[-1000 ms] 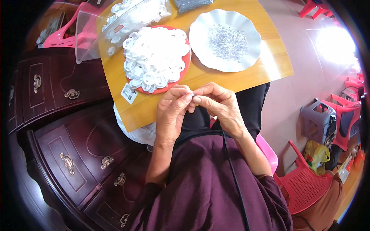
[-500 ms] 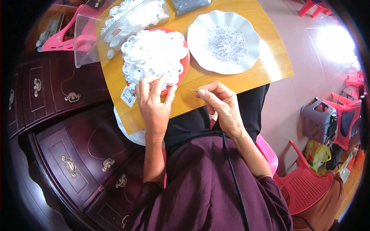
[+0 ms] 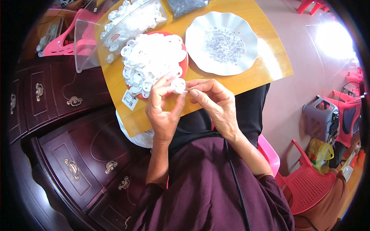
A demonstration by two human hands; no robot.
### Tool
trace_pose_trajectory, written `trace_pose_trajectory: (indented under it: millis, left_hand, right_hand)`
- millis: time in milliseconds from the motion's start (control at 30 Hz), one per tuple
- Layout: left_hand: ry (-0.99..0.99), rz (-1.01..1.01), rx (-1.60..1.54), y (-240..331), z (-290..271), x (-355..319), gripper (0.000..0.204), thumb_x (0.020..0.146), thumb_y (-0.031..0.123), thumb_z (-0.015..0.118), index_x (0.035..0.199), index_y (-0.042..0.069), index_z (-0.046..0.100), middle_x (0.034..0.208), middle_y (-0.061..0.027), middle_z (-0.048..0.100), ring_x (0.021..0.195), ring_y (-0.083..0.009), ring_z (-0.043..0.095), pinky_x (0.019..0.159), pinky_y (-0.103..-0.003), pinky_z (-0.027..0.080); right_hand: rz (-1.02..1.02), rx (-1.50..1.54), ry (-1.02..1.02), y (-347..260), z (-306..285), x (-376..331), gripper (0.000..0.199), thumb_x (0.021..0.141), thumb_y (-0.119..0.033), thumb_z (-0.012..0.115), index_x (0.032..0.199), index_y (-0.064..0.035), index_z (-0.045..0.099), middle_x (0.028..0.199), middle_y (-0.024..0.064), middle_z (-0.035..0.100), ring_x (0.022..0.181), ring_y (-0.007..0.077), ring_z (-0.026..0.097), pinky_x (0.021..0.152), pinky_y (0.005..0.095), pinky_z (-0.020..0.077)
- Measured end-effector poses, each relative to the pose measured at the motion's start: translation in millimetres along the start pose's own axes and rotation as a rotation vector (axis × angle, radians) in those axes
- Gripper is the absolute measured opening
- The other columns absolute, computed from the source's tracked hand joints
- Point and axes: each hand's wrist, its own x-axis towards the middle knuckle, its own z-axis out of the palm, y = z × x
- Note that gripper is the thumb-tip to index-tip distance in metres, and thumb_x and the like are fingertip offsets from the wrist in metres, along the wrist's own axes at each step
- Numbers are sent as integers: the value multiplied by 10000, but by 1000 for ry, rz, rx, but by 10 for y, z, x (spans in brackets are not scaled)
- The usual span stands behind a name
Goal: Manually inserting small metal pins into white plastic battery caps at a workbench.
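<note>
My left hand (image 3: 163, 109) is closed on a small round white plastic piece (image 3: 178, 85), held between fingertips and thumb just past the near edge of a heap of similar white pieces (image 3: 152, 57). That heap fills a red plate (image 3: 184, 65). My right hand (image 3: 216, 104) meets it from the right, thumb and forefinger pinched on a thin metal pin (image 3: 187, 90), whose tip is at the white piece. Whether the pin has entered the piece is too small to tell. Farther right, a white wavy-rimmed plate (image 3: 196, 57) carries many tiny clear or silvery pins (image 3: 225, 45).
A clear plastic bin (image 3: 86, 50) with more white pieces leans at the far left of the yellow table (image 3: 266, 65). Behind lies a bag of dark bits (image 3: 187, 5). A printed label (image 3: 130, 99) sits by the red plate. Dark drawers (image 3: 69, 134) stand left; a red chair (image 3: 308, 188) right.
My left hand has picked a white piece from the heap and brought it right. My right hand has moved slightly left with the pin, so both hands now meet.
</note>
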Motion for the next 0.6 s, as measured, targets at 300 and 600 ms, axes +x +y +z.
trace_pose_trajectory:
  millis: [300, 600]
  left_hand:
    - [-70, -166, -542, 78, 61, -102, 207, 904, -89, 600, 1074, -33, 495, 1347, -315, 500, 1197, -276, 576, 987, -365, 495]
    - [-81, -112, -481, 95, 75, -96, 185, 913, -109, 568, 1064, -25, 502, 1328, -308, 511, 1216, -295, 566, 1003, -367, 487]
  right_hand:
    - [-5, -7, 44, -39, -39, -21, 125, 920, -92, 678, 954, 25, 651, 1073, 95, 692, 872, 68, 606, 749, 206, 498]
    - [28, -104, 10, -87, -60, -40, 91, 937, -63, 648, 968, 22, 647, 1147, 130, 647, 916, 107, 617, 816, 246, 535]
